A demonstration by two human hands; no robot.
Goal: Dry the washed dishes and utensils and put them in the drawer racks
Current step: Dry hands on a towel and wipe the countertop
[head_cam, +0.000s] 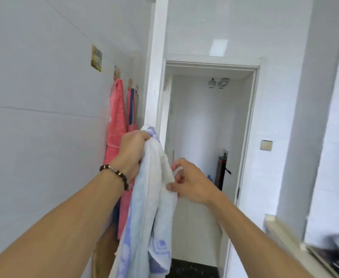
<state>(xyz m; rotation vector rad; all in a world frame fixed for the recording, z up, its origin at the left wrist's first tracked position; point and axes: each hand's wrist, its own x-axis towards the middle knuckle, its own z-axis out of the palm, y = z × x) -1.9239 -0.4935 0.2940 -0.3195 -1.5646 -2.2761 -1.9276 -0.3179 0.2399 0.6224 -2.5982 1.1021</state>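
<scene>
Judging by what is shown, the task is barely begun: a drying cloth is in hand, while no dishes, utensils or drawer racks are seen. A soft, pale blue and white terry towel with purple patterning (pixel 154 197) is bunched at its top in the clenched left hand (pixel 133 149) at about twelve o'clock, hanging limp in loose folds. Its white edge is pinched by the right hand (pixel 190 183) at three o'clock. Pink towels (pixel 115 125) are hung on hooks at ten o'clock against smooth white wall tiles (pixel 44 87).
</scene>
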